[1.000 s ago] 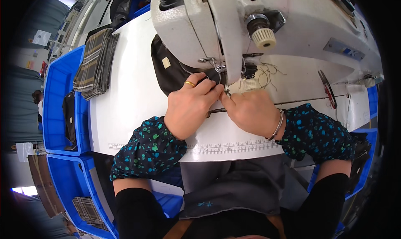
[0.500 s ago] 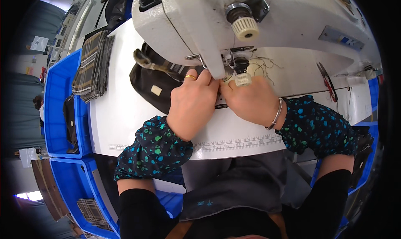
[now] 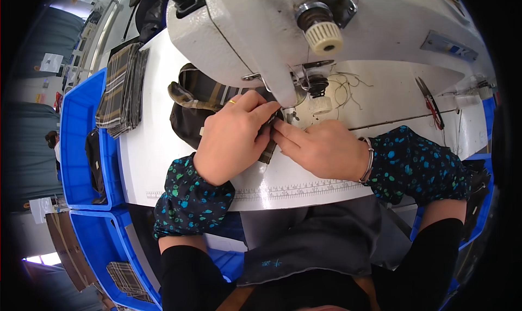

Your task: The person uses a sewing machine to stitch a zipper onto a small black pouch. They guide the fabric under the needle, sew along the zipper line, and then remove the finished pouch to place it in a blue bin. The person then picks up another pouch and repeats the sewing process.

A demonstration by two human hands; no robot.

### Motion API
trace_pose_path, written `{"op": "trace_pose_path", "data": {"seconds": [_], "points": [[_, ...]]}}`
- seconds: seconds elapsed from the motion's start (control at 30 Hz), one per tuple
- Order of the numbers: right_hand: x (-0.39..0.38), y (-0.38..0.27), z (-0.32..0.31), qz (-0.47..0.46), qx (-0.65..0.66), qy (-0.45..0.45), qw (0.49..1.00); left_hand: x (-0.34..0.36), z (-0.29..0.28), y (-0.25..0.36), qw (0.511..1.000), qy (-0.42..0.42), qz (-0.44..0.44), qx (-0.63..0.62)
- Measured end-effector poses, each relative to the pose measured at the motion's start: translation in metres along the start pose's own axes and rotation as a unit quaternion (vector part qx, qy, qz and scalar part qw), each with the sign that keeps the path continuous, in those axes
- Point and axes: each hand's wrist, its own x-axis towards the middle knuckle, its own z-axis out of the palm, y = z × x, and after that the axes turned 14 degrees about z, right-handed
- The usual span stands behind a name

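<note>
A dark fabric piece [image 3: 185,121] with a plaid side and a small pale label lies bunched on the white table, left of the needle area of a sewing machine [image 3: 239,28]. My left hand [image 3: 231,134], a ring on one finger, grips it from above with thumb and fingers closed. Beside it, my right hand [image 3: 321,146] pinches the fabric's edge, its fingertips meeting the left hand's just in front of the presser foot [image 3: 292,115]. Part of the fabric is hidden under my left hand.
Red-handled scissors [image 3: 432,107] and loose threads [image 3: 348,88] lie on the table's right side. A printed ruler [image 3: 304,193] runs along the front edge. Plaid pieces [image 3: 122,88] are stacked at the left, beside blue bins [image 3: 81,148].
Both hands have drawn the fabric slightly toward me and left, away from the presser foot. The fabric has turned and folded, showing more plaid, and my left hand now partly covers the label.
</note>
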Motion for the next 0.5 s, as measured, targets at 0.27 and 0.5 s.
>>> {"op": "trace_pose_path", "data": {"seconds": [0.27,0.5], "points": [[0.001,-0.006,-0.007,0.003,0.050,-0.073,0.996,-0.002,0.009,0.011,0.993,0.001,0.030,0.112],[0.004,-0.006,-0.012,0.004,0.058,-0.092,0.994,0.000,0.020,0.007,0.988,0.016,0.072,0.135]]}}
